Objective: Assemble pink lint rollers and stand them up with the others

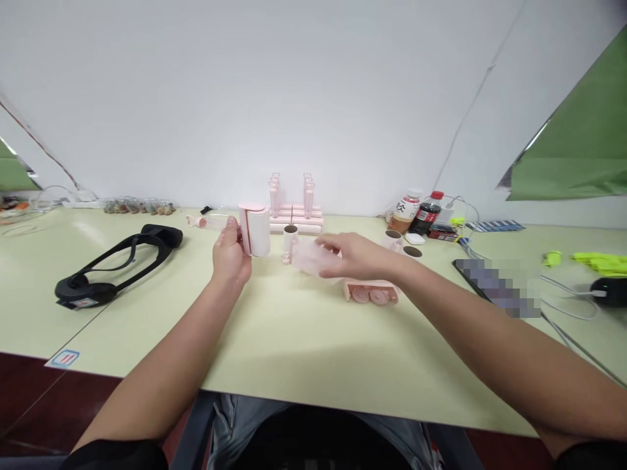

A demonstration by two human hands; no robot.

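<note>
My left hand (230, 258) is closed on a white oval container (258, 234) with a pink top and a reddish-brown vertical strip, held upright above the table. In my right hand (355, 254) is a translucent pale pink plastic piece (311, 258), smeared by motion; its exact kind I cannot make out. Just behind that piece stands a small white cup (290, 238) with a brown inside. Below my right wrist, a pink part (372, 294) with two round discs lies on the table. Pink clear-sided dispensers (291, 205) stand upright on pink bases by the wall.
A black headset (120, 264) lies at left, near bagged small items (138, 205). A clear pink-ended tube (210, 222) lies behind my left hand. At right are more brown-lined cups (412, 251), two drink bottles (427, 212), a tablet-like device (497, 287) and cables.
</note>
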